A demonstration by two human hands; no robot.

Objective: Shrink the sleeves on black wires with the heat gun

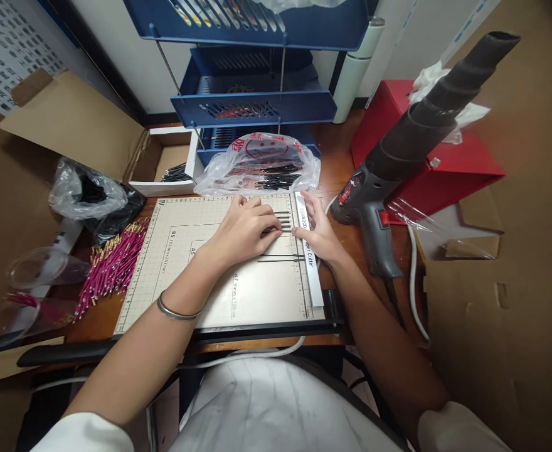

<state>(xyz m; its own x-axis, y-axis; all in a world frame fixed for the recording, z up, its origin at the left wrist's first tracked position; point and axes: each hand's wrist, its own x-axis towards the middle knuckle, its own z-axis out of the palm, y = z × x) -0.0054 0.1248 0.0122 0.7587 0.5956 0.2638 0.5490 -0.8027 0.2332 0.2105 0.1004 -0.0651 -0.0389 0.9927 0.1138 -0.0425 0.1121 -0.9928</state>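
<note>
A cream paper cutter board [186,216] printed with a grid lies before me, with a white labelled strip [312,276] along its right side. Several thin black wire-like pieces [283,221] lie crosswise near the strip, and two more black pieces [280,257] lie below them. My left hand [250,226] is closed, its thumb and fingertips pinched at the left end of one black piece; the fingers partly cover it. My right hand [320,229] straddles the strip, thumb stretched to the pieces' right ends and fingers apart from it on the far side.
Magenta wires [116,260] are heaped left, beside clear cups [45,267]. A heat gun [374,188] stands right, before a red box [468,163]. Behind the board are a plastic bag [257,157], a white box [163,186] and blue trays [257,108]. The cutter's black handle [64,353] juts out front left.
</note>
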